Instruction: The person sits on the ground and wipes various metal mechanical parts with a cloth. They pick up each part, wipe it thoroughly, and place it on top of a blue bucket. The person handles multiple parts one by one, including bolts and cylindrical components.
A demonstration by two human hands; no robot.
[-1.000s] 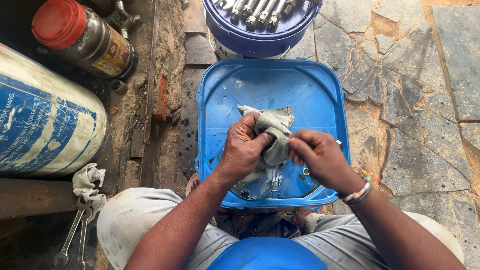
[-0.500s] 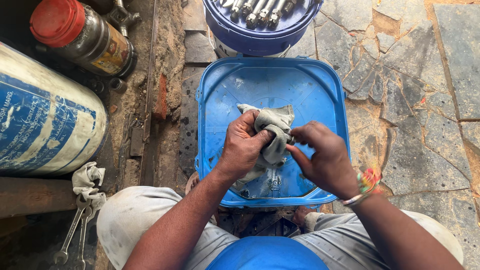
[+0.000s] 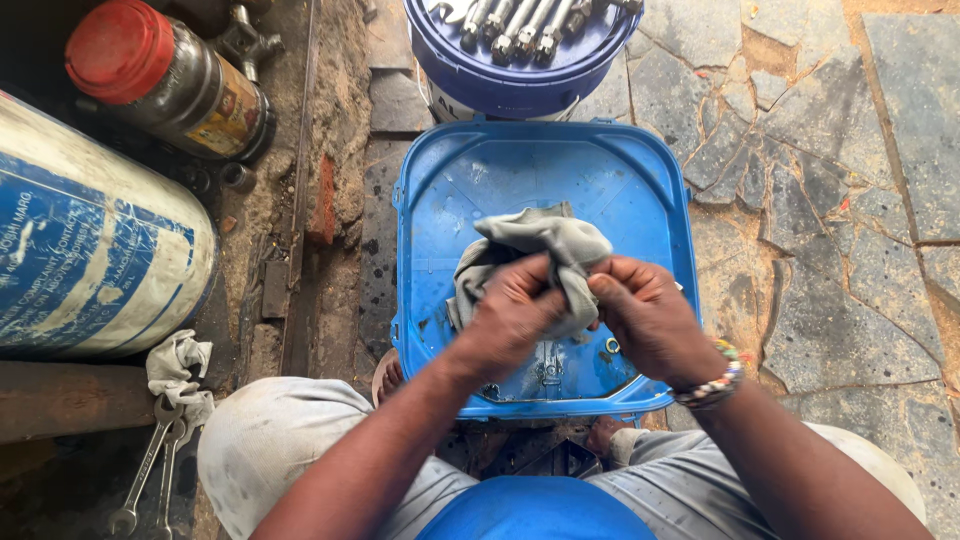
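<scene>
At the far left a large cylinder [image 3: 90,250] with a blue and white printed wrap lies on its side, and above it a dark jar with a red lid [image 3: 165,75] lies tilted on the dirt; below the cylinder a crumpled pale rag [image 3: 178,365] sits on top of two metal spanners [image 3: 150,470] that point down toward the lower left corner; just right of these a strip of dirt and brick edges the stone paving; in the middle a blue square plastic tray [image 3: 440,200] rests on the ground between the person's knees, and behind it, touching its far rim, stands a dark blue round bucket [image 3: 520,90] with metal bolts or sockets [image 3: 510,25] laid across its top; over the tray the left hand [image 3: 515,315] is clenched around a grey cloth [image 3: 545,240], its fingers wrapped into the folds, so the cloth bunches up above the knuckles and trails down to the tray floor on the left; the right hand [image 3: 650,320] meets it from the other side, pinching the same cloth between thumb and fingertips, a beaded bracelet [image 3: 712,380] on its wrist; whether anything is wrapped inside the cloth cannot be told; small metal fittings [image 3: 550,370] lie on the tray floor just under the hands; to the right, irregular grey paving stones [image 3: 850,200] cover the ground.
</scene>
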